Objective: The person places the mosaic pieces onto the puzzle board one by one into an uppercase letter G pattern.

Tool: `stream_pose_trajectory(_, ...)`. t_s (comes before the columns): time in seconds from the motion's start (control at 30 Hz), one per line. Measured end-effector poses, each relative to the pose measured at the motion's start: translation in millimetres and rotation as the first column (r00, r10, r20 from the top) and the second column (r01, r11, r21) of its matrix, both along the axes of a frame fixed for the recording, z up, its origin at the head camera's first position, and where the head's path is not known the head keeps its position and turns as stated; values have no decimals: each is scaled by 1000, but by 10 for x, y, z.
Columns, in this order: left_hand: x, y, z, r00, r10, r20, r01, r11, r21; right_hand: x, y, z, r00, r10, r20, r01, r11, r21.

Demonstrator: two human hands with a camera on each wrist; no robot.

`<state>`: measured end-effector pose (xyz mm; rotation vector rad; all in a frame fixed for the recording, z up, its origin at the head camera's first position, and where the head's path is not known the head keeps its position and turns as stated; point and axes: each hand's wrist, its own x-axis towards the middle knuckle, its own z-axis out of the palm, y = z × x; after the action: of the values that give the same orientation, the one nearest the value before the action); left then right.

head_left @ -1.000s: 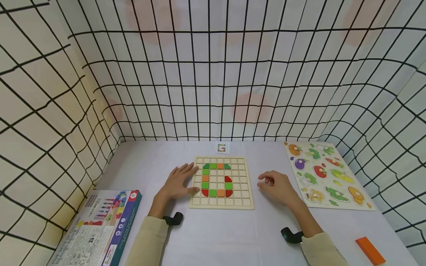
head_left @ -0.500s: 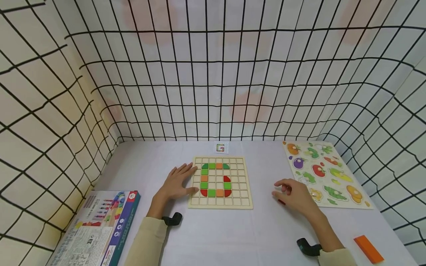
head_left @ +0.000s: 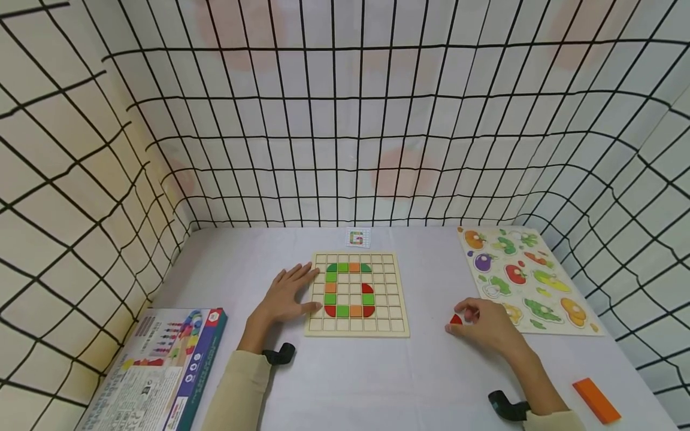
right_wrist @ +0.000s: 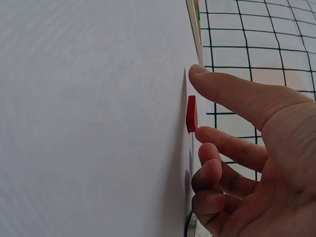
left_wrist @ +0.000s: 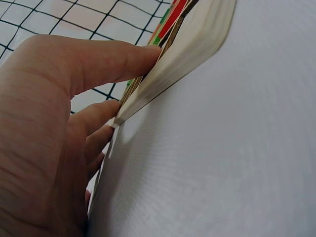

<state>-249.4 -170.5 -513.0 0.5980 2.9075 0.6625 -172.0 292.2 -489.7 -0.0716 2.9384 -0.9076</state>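
Observation:
A square pale wooden grid board [head_left: 392, 324] lies mid-table in the head view. Green, orange and red pieces in its cells form a G-like outline. My left hand [head_left: 286, 296] rests along the board's left side, its thumb and fingertips touching the edge. Right of the board, a small flat red piece [right_wrist: 192, 114] lies on the white cloth, standing out red beside the thumb in the head view. My right hand [head_left: 487, 326] is around it: thumb apart from the piece on one side, index fingertip close to its other end, remaining fingers loosely bent.
A small pattern card [head_left: 358, 237] with a G lies behind the board. A vegetable puzzle board [head_left: 566, 326] is at the right, close behind my right hand. An orange block [head_left: 596, 400] lies front right, a printed box [head_left: 156, 371] front left. Black netting [head_left: 345, 137] surrounds the table.
My right hand has moved right and toward me, away from the grid board, and the red piece now shows between its thumb and fingers. The left hand stays at the board's edge.

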Motion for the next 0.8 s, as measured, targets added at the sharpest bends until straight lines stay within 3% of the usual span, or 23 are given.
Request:
stream_pose_trajectory(0.27,9,6,16,1000,-1,-2,1,1000,0,33,41,7,998,-37,54,36,999,22)
stream_pose_trajectory(0.63,0,-11,7,1000,1,-8,-1,1000,2,-87,-128,-3,997,70,-25,-70,998,4)
stream_pose_trajectory(0.8,-1,-7,4,1000,-3,-2,3,1000,-2,-140,-204,-38,1000,17,-13,-17,1000,-2)
